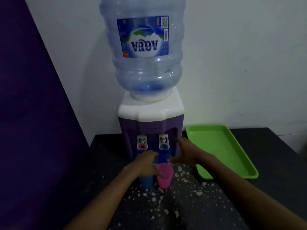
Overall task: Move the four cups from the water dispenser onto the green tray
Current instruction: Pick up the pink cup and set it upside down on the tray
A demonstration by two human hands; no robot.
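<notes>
Head view: both hands at the water dispenser (150,127), cups not yet on the green tray (221,146).

Head view, the only one: the left hand (146,163) lies over the top of a blue cup (146,181), fingers curled, thumb touching the pink cup (164,175) just beside it; whether it truly grips the blue cup I cannot tell. The right hand (187,151) is spread flat with nothing in it, reaching toward a dark blue cup (163,156) under the right tap, probably to take it next. A fourth cup is not visible. The tray waits bare at the right on the speckled black table (191,205), close enough for short carries.
</notes>
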